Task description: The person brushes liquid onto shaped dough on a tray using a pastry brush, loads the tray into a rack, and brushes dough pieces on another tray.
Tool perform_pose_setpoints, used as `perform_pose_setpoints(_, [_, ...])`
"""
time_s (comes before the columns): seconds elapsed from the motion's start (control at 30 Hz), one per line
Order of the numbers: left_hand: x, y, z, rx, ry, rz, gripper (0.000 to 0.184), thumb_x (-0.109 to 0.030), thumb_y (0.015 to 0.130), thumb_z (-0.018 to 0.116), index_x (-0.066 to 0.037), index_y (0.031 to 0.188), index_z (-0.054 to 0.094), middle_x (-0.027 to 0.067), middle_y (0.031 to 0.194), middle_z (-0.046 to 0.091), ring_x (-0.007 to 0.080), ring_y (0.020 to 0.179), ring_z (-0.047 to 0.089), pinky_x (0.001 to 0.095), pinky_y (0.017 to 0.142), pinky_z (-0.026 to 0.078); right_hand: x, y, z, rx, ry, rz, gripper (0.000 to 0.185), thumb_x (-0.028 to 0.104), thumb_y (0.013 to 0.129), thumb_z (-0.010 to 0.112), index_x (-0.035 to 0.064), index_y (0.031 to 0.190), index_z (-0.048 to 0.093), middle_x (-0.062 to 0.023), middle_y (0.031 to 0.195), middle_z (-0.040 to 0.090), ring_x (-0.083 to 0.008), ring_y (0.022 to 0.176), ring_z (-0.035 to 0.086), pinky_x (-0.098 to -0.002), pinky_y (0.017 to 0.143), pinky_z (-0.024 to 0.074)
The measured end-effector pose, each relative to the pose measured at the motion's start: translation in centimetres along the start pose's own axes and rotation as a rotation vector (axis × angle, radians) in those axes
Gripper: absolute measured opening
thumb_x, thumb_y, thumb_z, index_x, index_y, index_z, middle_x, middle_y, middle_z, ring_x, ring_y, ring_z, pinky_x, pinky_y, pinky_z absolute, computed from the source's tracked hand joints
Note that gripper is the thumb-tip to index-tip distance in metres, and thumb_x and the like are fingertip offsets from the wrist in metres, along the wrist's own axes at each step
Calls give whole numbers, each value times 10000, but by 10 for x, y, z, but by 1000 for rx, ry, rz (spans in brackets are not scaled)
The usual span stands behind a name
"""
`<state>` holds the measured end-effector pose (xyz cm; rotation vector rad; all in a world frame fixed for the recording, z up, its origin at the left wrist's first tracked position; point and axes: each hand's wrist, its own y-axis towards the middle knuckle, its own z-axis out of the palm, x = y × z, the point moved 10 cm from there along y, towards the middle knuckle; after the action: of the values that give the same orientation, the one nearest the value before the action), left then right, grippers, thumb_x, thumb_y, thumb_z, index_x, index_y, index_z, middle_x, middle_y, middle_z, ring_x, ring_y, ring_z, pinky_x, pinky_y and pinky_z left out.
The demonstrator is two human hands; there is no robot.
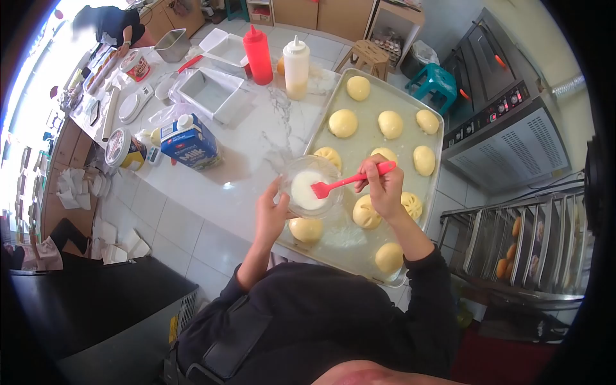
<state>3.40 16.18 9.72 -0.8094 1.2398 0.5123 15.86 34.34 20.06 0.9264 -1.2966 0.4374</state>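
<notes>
Our left hand [272, 206] clasps the bowl [329, 172] by its side; our right hand [383, 187] pinches the red brush [346, 181], its head in liquid [303, 190] to that hand's left. We should load lightly, bowl level, sparing buns [367, 214] below our hands any drips.

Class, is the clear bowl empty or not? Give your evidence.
Not empty: the clear bowl in the left hand has white liquid visible inside.

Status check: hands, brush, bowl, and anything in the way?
Left hand gripping clear bowl over the tray's edge. Right hand holding red brush, brush end at the white liquid. Nothing visible blocking the brush.
</notes>
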Motion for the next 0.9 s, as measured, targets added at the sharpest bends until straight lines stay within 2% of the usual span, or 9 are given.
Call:
perform_pose_setpoints(0.07, [1, 2, 0, -8, -23, 25, 417, -16, 845, 434, 71, 1252, 403, 168, 997, 572, 185, 714, 629, 276, 573, 574, 1, 3, -3, -27, 55, 22, 245, 154, 937, 422, -16, 769, 474, -80, 710, 522, -110, 541, 562, -225, 479, 502])
perform_pose_setpoints(0.17, [-4, 3, 3, -16, -31, 50, 411, -21, 846, 437, 67, 1247, 413, 159, 944, 583, 172, 659, 628, 270, 550, 566, -1, 2, -4, 2, -8, 19, 245, 157, 938, 421, -12, 767, 469, -80, 708, 522, -111, 537, 561, -225, 475, 499])
perform_pose_setpoints(0.37, [-1, 9, 12, 10, 2, 18, 407, -12, 841, 431, 62, 1242, 421, 142, 911, 585, 155, 617, 615, 267, 525, 551, -6, 4, -33, -114, 36, 37, 273, 211, 948, 407, 6, 777, 464, -80, 721, 521, -114, 535, 562, -227, 457, 496])
perform_pose_setpoints(0.57, [-4, 21, 27, 62, 5, 95, 407, 10, 834, 414, 60, 1238, 424, 139, 1008, 566, 159, 721, 615, 262, 552, 560, -21, 2, -71, -254, 125, 111, 270, 202, 941, 421, 0, 772, 484, -74, 700, 540, -107, 528, 549, -228, 464, 484])
perform_pose_setpoints(0.7, [-4, 28, 44, 113, -16, 31, 409, 24, 834, 389, 52, 1240, 424, 140, 1061, 550, 167, 776, 608, 255, 557, 561, -40, 1, -93, -265, 201, 178, 273, 221, 936, 442, 8, 771, 481, -65, 709, 538, -113, 522, 552, -234, 450, 483])
perform_pose_setpoints(0.73, [-6, 30, 48, 121, -7, 31, 409, 26, 835, 382, 51, 1242, 423, 141, 1061, 550, 168, 777, 608, 252, 555, 560, -44, 2, -102, -283, 162, 187, 298, 265, 951, 398, 36, 766, 445, -80, 721, 517, -122, 493, 559, -227, 410, 474])
perform_pose_setpoints(0.83, [4, 37, 52, 134, -39, 42, 404, 22, 841, 370, 50, 1241, 423, 143, 1066, 549, 169, 777, 608, 247, 549, 558, -68, 5, -152, -441, 339, 181, 302, 299, 943, 418, 59, 762, 450, -64, 721, 529, -108, 483, 550, -222, 410, 460])
perform_pose_setpoints(0.9, [7, 41, 52, 131, -51, 44, 398, 17, 844, 367, 51, 1237, 425, 143, 1074, 547, 170, 779, 609, 245, 547, 558, -76, 11, -196, -528, 423, 147, 300, 333, 928, 445, 84, 763, 468, -49, 723, 548, -94, 514, 550, -219, 454, 466])
